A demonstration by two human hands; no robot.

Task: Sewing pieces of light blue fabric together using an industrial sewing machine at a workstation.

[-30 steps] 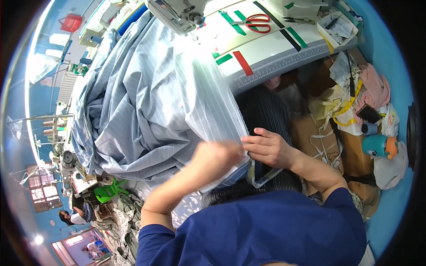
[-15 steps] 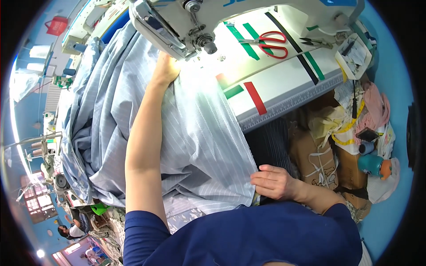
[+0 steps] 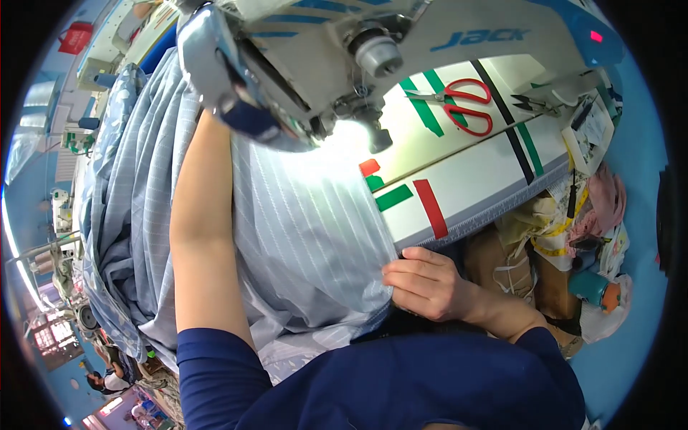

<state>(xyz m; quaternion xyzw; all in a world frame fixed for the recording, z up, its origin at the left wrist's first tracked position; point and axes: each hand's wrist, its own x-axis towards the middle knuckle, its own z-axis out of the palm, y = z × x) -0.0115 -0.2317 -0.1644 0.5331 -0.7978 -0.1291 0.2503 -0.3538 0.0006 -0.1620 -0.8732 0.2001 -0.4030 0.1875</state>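
Observation:
A large light blue striped fabric (image 3: 308, 222) spreads from under the sewing machine head (image 3: 287, 72) down to my lap. My left forearm (image 3: 204, 179) lies over the cloth and reaches up behind the machine head, which hides the hand and its fingers. At the fabric's right edge, just below the table's front edge, my right hand (image 3: 426, 285) is closed on the cloth, fingers over it. A bright lamp washes out the needle area, so the stitching spot cannot be made out.
Red-handled scissors (image 3: 469, 107) and small snips (image 3: 534, 105) lie on the white machine table (image 3: 466, 175), among green, black and red tape strips. A tray (image 3: 589, 136) of small items stands at the right corner. Below are cloth scraps, a brown box and a teal bottle (image 3: 589, 288).
My right hand has moved up and slightly left with the fabric edge, nearer the table. My left hand has gone behind the machine head. The whole view has shifted closer to the machine.

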